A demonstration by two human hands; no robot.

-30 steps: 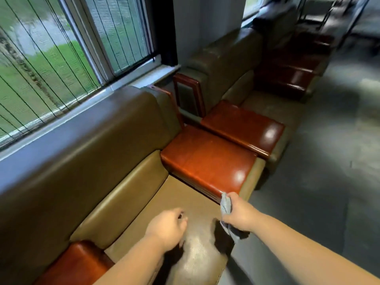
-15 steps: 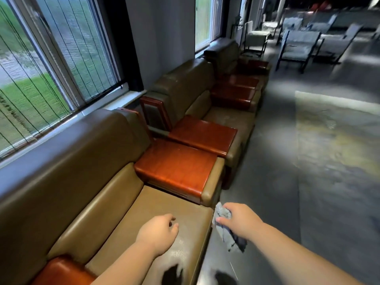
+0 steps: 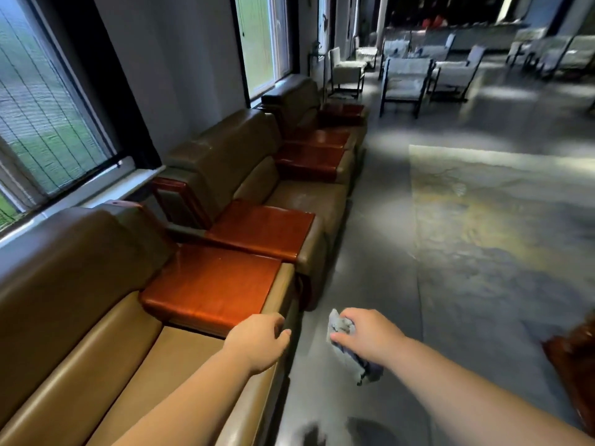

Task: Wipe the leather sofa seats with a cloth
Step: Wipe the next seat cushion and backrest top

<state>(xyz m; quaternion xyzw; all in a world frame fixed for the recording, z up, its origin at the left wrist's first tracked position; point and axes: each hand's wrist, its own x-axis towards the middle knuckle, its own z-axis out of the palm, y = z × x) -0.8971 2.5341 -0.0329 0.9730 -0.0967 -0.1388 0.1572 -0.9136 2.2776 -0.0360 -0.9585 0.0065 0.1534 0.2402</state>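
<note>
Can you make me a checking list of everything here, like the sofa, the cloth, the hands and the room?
Surface: tan leather sofa seat, nearest the camera, with a red-brown wooden armrest beside it.
Job's things: grey cloth, bunched, hanging over the floor, off the seat.
Clutter: nothing seen on the seats.
Hands: right hand grips the cloth; left hand holds nothing, fingers loosely curled above the seat's front edge.
Cables: nothing seen.
Surroundings: more sofas in a row along the windows; pale chairs farther off.
</note>
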